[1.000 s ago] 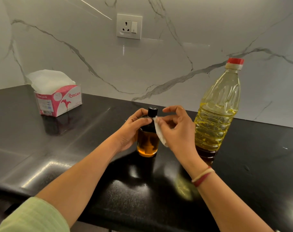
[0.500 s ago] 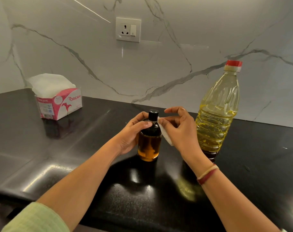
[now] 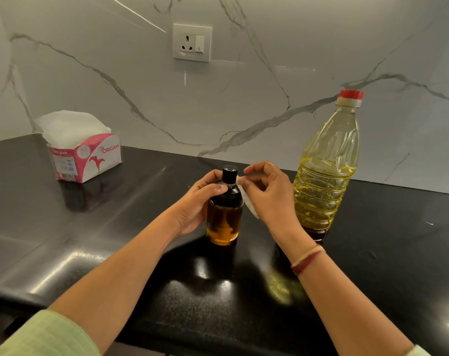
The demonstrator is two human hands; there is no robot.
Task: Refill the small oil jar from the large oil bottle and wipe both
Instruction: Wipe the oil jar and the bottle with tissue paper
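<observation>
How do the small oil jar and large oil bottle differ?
The small oil jar is short, black-capped; the large oil bottle tall, red-capped. The jar's oil looks amber, the bottle's yellow. The left hand grips the jar; no hand holds the bottle. Both stand upright and capped on the counter.

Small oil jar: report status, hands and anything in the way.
Hands: left hand grips the small oil jar; right hand pinches tissue at its neck. Jar capped, upright. Large oil bottle capped, to the right; nothing blocking.

A pink-and-white Origami tissue box [image 3: 86, 160] stands at the left of a glossy black worktop [image 3: 64, 240]; a white socket [image 3: 192, 43] sits in the veined marble wall [image 3: 295, 47] behind.
</observation>
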